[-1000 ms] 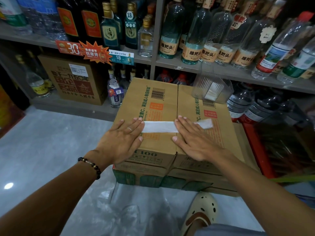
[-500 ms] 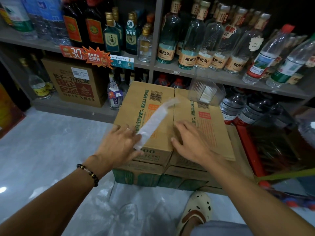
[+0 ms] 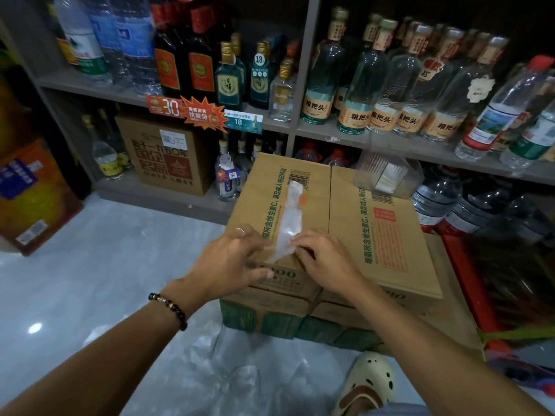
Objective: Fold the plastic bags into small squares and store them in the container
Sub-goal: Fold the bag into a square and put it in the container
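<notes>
Clear plastic: a bag (image 3: pixel 289 219) folded into a long narrow strip lies flat on top of the left cardboard box (image 3: pixel 264 205), running from near the barcode down to the box's near edge.
Left hand (image 3: pixel 228 262): rests on the near edge of the box, fingers curled against the strip's near end; whether it pinches the strip or only presses it I cannot tell. A ring sits on one finger and a bead bracelet (image 3: pixel 169 309) circles the wrist.
Right hand (image 3: pixel 326 258): fingertips bent down onto the strip's near end at its right edge, apparently pinching the plastic.
Container (image 3: pixel 387 174): a clear plastic tub at the far end of the right cardboard box (image 3: pixel 381 235), tilted, with pale folded pieces inside.
Boxes: two side by side, touching, stacked on green-printed cartons below.
Floor (image 3: pixel 90 265): pale and glossy; more loose clear plastic (image 3: pixel 240 370) lies in front of the boxes, beside a cream clog (image 3: pixel 371 382).
Shelves (image 3: pixel 330 130): rows of bottles behind, with orange price tags on the shelf edge.
</notes>
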`<state>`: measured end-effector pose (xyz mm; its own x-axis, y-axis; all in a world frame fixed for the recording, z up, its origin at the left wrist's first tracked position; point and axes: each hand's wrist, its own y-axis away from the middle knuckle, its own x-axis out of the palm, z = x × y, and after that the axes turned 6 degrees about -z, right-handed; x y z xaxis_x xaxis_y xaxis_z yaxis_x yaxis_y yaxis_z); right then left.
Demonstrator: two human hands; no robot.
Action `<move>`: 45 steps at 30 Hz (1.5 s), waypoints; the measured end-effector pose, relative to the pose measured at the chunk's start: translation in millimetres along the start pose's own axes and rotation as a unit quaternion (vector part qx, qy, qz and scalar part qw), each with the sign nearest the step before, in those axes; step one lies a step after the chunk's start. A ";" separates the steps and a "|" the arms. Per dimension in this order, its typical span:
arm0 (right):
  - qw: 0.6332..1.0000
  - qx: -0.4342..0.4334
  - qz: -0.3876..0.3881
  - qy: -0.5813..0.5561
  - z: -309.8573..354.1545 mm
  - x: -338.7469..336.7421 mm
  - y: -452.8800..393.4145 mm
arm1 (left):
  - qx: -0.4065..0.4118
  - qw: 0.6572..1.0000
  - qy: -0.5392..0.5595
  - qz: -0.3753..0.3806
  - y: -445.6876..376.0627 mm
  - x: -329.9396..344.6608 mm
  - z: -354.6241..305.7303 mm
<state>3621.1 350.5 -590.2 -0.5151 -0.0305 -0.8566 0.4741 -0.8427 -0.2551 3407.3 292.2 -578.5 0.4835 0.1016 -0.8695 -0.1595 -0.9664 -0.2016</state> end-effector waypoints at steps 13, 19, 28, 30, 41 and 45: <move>0.892 0.273 0.053 -0.356 -13.3 -55.9 2.2 | 0.171 0.947 -0.250 0.111 -18.3 37.7 3.5; 0.798 0.317 0.097 -0.503 -7.0 -49.1 -10.2 | 0.157 0.958 -0.220 0.099 -14.0 39.2 4.9; 0.940 0.271 0.142 -0.151 2.9 -42.9 -29.2 | 0.121 0.968 -0.215 0.055 -7.1 34.4 21.1; 0.945 0.262 0.139 -0.135 5.0 -39.9 -34.1 | 0.115 0.969 -0.216 0.043 -8.8 34.7 20.8; 0.954 0.260 0.094 -0.117 -2.3 -27.5 -39.1 | 0.030 0.988 -0.122 -0.089 -18.5 30.4 12.1; 0.953 0.261 0.093 -0.121 -3.3 -27.7 -39.3 | 0.109 0.980 -0.169 0.011 -34.6 38.2 -2.4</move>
<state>3619.1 386.3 -557.9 -0.6361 -0.2757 -0.7207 0.1864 -0.9612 0.2031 3433.4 328.9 -603.6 0.1720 0.1890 -0.9668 -0.3651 -0.8993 -0.2407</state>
